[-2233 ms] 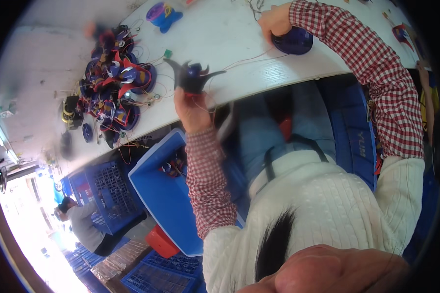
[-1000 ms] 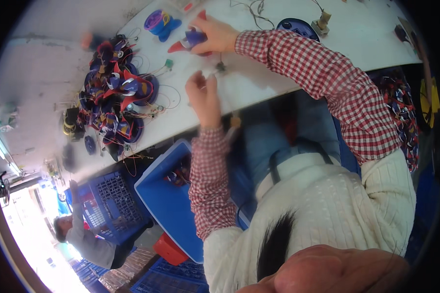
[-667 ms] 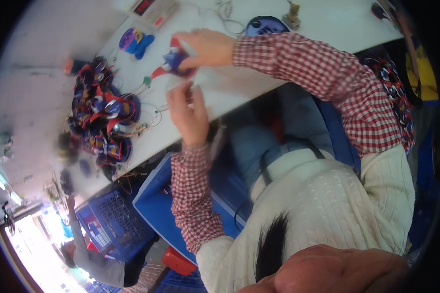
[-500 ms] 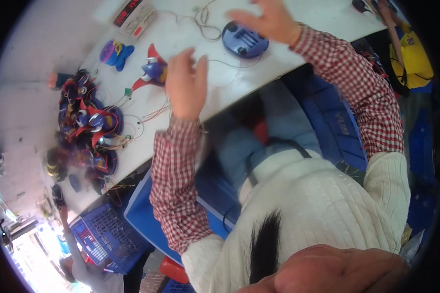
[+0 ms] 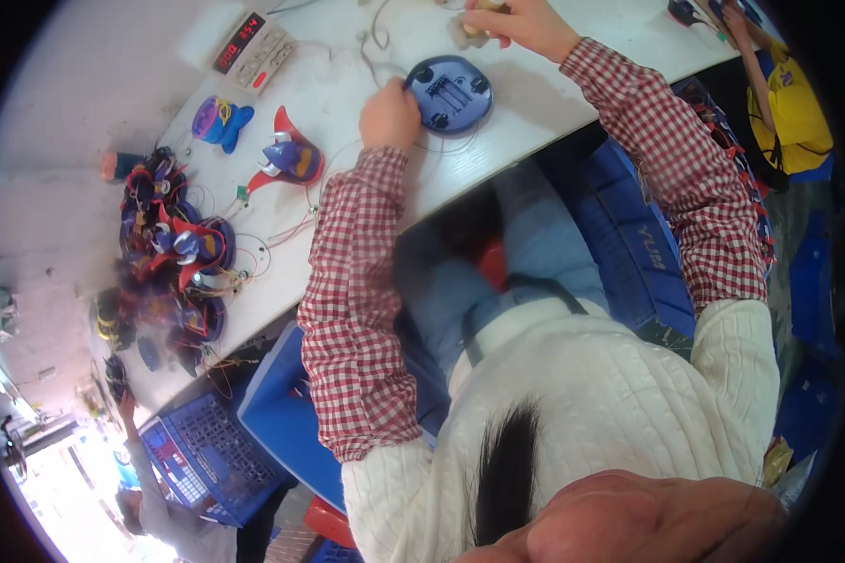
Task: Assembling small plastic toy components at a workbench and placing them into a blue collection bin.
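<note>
My left hand (image 5: 390, 114) holds the left edge of a round blue plastic toy base (image 5: 453, 92). The base lies on the white table with its slotted underside up and dark pads near its rim. A thin wire runs from it. Beyond the base, my right hand (image 5: 524, 26) is closed round a short tan handle (image 5: 483, 13); the rest of that tool is too blurred to name. Left of my left hand stands a toy figure (image 5: 294, 158) in blue, white and red, with wires near it.
A bench power supply (image 5: 252, 52) with a red display stands at the back left, near a blue toy part (image 5: 222, 124). Several wired toy figures (image 5: 183, 246) crowd the table's left side. Blue crates (image 5: 207, 455) stand below. One person (image 5: 791, 117) works at far right, another (image 5: 164, 511) at lower left.
My left hand has moved right and taken hold of the blue base, which has shifted slightly left and nearer. My right hand, earlier open, now grips the tan handle.
</note>
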`<state>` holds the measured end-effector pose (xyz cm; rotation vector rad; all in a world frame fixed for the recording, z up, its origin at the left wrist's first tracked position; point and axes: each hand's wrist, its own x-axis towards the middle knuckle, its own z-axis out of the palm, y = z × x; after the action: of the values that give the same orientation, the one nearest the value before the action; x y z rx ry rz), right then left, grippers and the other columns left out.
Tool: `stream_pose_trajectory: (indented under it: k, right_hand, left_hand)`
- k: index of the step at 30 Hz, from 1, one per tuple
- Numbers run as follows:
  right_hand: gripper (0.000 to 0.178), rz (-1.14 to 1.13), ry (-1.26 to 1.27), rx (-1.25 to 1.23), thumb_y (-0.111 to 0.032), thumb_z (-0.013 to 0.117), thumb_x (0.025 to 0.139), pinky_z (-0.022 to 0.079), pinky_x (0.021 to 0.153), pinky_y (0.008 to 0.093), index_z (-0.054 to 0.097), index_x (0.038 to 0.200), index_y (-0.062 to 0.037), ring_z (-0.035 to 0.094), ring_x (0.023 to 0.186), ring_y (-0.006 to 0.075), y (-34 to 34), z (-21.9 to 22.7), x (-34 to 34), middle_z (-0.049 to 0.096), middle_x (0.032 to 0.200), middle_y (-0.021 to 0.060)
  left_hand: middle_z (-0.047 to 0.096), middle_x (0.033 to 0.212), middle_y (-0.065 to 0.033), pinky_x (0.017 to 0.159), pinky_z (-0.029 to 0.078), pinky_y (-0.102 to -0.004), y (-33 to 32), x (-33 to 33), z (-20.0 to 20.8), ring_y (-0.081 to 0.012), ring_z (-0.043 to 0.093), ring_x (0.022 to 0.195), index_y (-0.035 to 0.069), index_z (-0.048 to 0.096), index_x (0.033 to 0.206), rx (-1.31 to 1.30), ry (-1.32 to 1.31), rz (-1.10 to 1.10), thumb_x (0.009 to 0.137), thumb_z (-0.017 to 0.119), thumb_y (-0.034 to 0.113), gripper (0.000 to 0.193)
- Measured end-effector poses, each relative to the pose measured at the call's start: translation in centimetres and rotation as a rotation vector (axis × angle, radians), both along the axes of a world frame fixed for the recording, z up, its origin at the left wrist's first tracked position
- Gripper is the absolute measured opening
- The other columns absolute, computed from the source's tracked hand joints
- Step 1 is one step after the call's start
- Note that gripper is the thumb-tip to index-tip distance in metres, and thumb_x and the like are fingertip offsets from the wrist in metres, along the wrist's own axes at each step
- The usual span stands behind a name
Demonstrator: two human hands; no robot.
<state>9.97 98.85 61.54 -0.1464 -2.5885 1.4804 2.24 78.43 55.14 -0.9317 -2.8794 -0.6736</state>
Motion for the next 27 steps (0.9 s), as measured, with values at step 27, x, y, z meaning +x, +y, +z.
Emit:
stream_pose_trajectory:
  k: [27]
  right_hand:
    - [0.016,0.159,0.488,0.547,-0.014,0.065,0.084,0.045,0.062,0.0213,0.058,0.096,-0.0072,0.053,0.069,0.0142,-3.8,-4.4,2.6,0.056,0.092,0.0031]
  left_hand:
    - [0.065,0.075,-0.0191,0.066,0.052,-0.0407,0.7,1.0,-0.3,-0.0365,0.062,0.068,0.002,0.064,0.091,0.054,0.128,-0.031,0.085,0.051,0.021,0.024]
